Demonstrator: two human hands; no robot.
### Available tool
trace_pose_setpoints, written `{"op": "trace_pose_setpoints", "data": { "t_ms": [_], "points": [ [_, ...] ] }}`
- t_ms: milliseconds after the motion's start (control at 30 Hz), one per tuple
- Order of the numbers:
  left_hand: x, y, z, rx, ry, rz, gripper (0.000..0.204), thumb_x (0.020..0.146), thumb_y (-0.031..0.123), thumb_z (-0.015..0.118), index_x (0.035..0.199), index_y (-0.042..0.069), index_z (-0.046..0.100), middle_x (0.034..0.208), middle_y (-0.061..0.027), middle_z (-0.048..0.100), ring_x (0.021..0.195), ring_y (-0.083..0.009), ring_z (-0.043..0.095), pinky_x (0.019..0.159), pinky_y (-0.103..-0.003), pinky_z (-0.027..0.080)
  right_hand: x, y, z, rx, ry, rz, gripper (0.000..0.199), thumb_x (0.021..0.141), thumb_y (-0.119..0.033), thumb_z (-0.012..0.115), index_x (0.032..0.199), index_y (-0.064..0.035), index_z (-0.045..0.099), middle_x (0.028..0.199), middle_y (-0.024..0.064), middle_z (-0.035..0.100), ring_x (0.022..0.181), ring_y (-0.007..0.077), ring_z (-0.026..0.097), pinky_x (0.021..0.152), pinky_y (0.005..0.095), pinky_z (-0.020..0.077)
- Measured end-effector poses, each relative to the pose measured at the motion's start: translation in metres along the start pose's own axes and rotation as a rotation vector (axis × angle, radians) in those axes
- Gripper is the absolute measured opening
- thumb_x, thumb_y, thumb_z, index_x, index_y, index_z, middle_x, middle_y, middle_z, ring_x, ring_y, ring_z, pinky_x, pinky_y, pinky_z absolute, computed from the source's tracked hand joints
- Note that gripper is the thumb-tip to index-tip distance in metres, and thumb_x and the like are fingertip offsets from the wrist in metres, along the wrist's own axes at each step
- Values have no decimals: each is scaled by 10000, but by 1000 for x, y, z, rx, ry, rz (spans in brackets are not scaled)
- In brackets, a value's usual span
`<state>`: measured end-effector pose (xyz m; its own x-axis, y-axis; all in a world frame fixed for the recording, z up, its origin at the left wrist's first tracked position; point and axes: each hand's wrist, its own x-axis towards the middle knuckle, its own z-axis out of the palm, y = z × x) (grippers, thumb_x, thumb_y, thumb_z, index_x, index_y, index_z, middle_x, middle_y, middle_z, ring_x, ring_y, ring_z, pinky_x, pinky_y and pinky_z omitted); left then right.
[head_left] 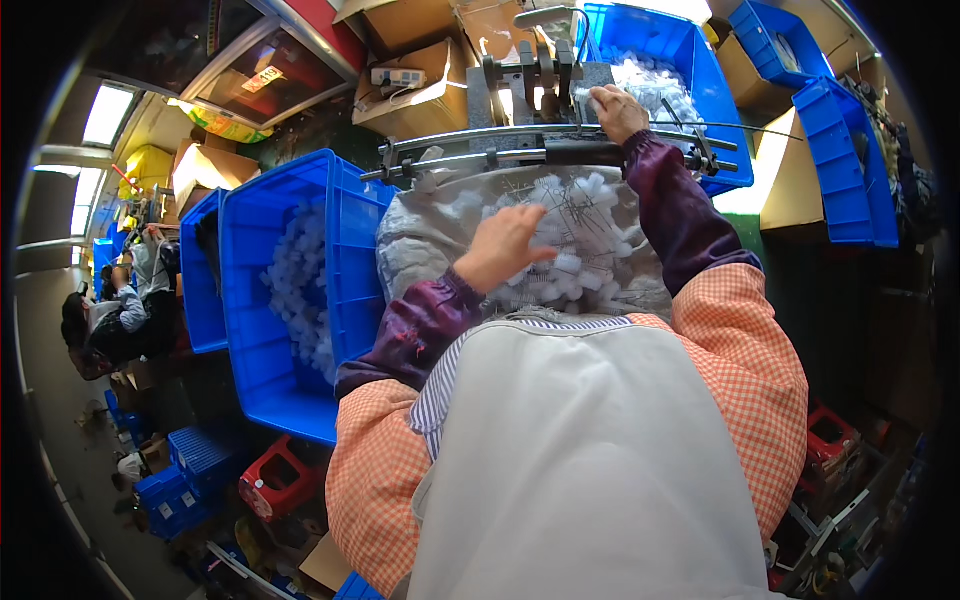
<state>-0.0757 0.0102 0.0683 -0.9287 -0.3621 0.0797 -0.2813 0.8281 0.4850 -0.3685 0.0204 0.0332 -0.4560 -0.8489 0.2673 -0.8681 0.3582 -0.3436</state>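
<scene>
While the left hand lies fingers-spread, gripping nothing, on the heap of white foam pieces and thin pins mid-tray, the right hand pinches one white piece at the tray's far edge, against the metal fixture. Blue bin sits left.

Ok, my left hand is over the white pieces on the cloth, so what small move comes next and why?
Probably close the left hand on one white piece beneath it: its fingers are spread over the pile on the grey cloth, while the right hand is already up at the metal fixture.
</scene>
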Motion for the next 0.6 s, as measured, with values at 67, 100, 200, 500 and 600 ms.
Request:
{"op": "trace_pose_setpoints", "data": {
  "t_ms": [67,100,200,500,600],
  "points": [
    [-19,-4,8,205,-248,93,333,725,208,665,1016,79,569,989,-108,562,918,-275,543,756,-385,470,14,6,16,-128,29,32,192,857,-252,499,973,-143,606,964,46,577,951,257,557,799,381,435],
    [-23,-6,13,226,-251,80,300,722,189,657,989,79,578,983,-101,554,919,-275,533,758,-385,466,18,10,23,-193,44,51,185,857,-252,494,963,-151,606,962,38,567,965,241,551,808,387,427],
    [-29,-9,21,218,-246,35,211,718,133,635,917,75,597,966,-90,541,919,-280,517,765,-385,457,22,2,26,-305,9,56,194,848,-244,506,993,-167,609,1001,36,566,1006,236,526,828,395,396],
    [-24,-16,5,-168,-113,38,202,739,71,607,937,40,589,935,-134,575,901,-322,549,773,-387,452,26,17,39,-216,11,16,213,853,-246,487,1001,-148,605,1024,27,568,1027,242,509,864,394,345],
    [-24,-14,2,-191,-86,6,234,752,68,591,982,32,565,965,-149,576,914,-333,552,787,-385,450,28,14,39,-232,-6,27,227,854,-262,483,1008,-150,606,1018,27,577,1027,240,510,863,388,343]
  ]
}}
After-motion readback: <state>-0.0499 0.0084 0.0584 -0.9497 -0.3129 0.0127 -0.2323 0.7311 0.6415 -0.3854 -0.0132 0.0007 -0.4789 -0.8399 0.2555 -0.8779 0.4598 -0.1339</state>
